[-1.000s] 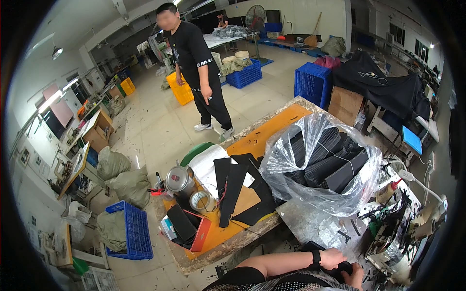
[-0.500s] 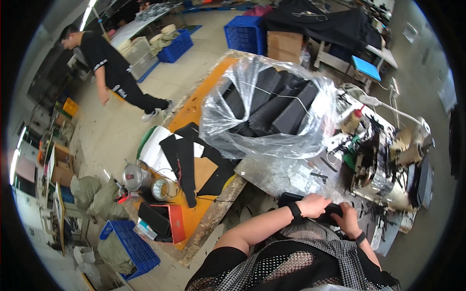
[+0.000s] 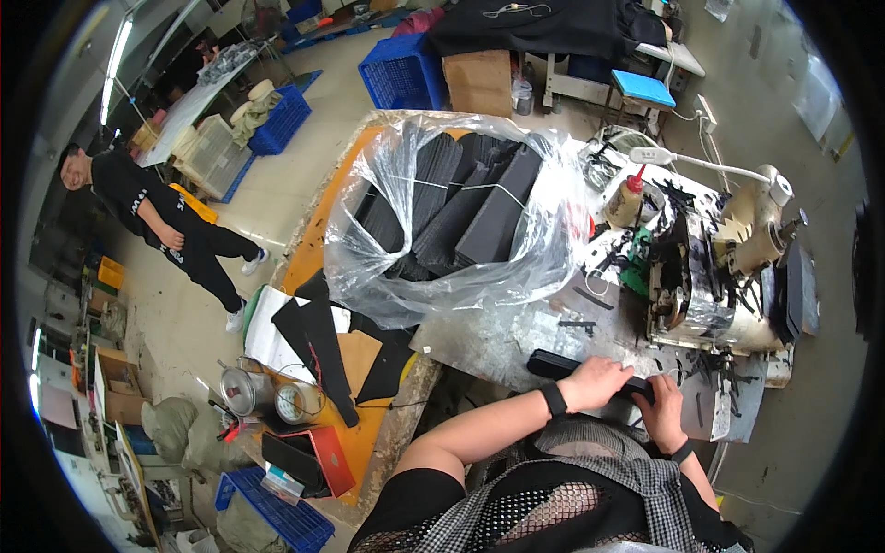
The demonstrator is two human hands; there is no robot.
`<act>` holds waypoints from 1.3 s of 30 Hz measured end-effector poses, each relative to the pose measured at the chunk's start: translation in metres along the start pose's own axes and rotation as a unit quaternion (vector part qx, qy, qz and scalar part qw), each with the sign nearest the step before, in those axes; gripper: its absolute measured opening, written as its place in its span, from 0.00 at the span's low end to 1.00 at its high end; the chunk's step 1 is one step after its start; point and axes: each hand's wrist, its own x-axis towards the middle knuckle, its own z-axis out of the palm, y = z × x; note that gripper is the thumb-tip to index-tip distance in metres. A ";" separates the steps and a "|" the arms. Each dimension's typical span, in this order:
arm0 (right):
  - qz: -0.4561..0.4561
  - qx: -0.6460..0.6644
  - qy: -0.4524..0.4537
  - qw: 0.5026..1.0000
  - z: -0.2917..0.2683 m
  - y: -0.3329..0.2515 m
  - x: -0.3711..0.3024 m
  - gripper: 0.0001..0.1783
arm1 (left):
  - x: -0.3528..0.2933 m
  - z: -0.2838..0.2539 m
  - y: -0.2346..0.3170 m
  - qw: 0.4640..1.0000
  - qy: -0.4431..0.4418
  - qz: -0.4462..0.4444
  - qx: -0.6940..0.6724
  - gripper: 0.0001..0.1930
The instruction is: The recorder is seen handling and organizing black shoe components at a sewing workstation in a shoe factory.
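A long, dark padded strip (image 3: 550,364) lies across the front edge of the metal worktop (image 3: 479,336), close to my body. My left hand (image 3: 597,383) is closed over its middle, fingers curled. At the strip's right end my right hand (image 3: 664,415) grips it with the thumb on top. Its lower side is hidden by my hands. Right of my hands stands a sewing machine (image 3: 710,286) with black scraps around it. Beyond the worktop, a clear plastic bag (image 3: 369,281) holds stacked, tied bundles of black pieces (image 3: 498,212).
An orange-topped table (image 3: 318,244) at left carries flat black cut pieces (image 3: 318,346), a metal pot (image 3: 244,392), a tape roll (image 3: 295,403) and a red box (image 3: 332,461). A red-capped bottle (image 3: 627,201) stands behind the machine. Another person (image 3: 171,221) is on the floor at far left.
The view has shifted, and more of the strip's left end shows beside my left hand. Both hands keep their hold. The other person has turned this way.
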 end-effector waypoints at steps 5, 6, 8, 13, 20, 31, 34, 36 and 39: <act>0.024 0.007 0.011 1.000 0.003 0.008 -0.006 0.16 | 0.004 0.013 0.009 0.997 0.034 0.003 0.074 0.13; 0.025 0.020 0.013 0.999 0.004 0.008 -0.006 0.16 | 0.003 0.015 0.010 0.996 0.037 0.007 0.079 0.13; 0.020 0.001 0.014 1.000 0.004 0.009 -0.004 0.16 | 0.002 0.017 0.011 0.996 0.041 0.007 0.079 0.14; 0.057 0.021 -0.027 0.998 0.001 0.010 0.004 0.16 | 0.001 0.023 0.014 0.995 0.057 -0.011 0.077 0.16; 0.079 -0.009 -0.008 0.997 0.010 0.013 0.000 0.18 | 0.001 0.031 0.015 0.996 0.054 -0.038 0.064 0.16; 0.046 -0.040 -0.003 0.998 0.016 0.024 -0.007 0.20 | -0.001 0.034 0.016 0.993 0.088 -0.020 0.073 0.16; 0.030 -0.045 0.005 0.999 0.018 0.027 -0.009 0.20 | -0.001 0.033 0.016 0.992 0.098 -0.011 0.073 0.16; 0.027 -0.021 0.016 0.999 0.019 0.027 -0.010 0.20 | -0.001 0.033 0.016 0.991 0.115 -0.008 0.075 0.16; 0.056 -0.024 0.003 0.998 0.020 0.027 -0.011 0.20 | -0.002 0.034 0.017 0.990 0.118 -0.007 0.079 0.16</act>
